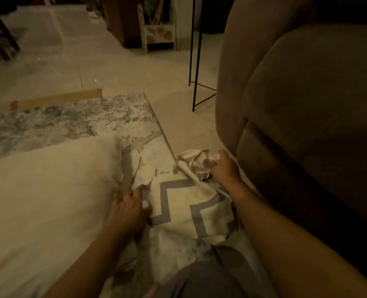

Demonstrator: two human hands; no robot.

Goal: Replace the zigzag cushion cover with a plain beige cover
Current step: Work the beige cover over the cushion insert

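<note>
the left hand (131,203) and right hand (224,166) are pinching the zigzag cover (189,209) at lower centre, stretching it flat, apparently to fold it.

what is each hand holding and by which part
Both hold the zigzag cover: the left hand pinches its left edge beside the cushion, the right hand grips its bunched far end.

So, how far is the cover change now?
Done: the zigzag cover looks off, lying flat beside the bare cushion. In hand: the left hand grips its edge; the right hand holds its bunched far corner. Left: putting on a beige cover, which I cannot identify here.
</note>
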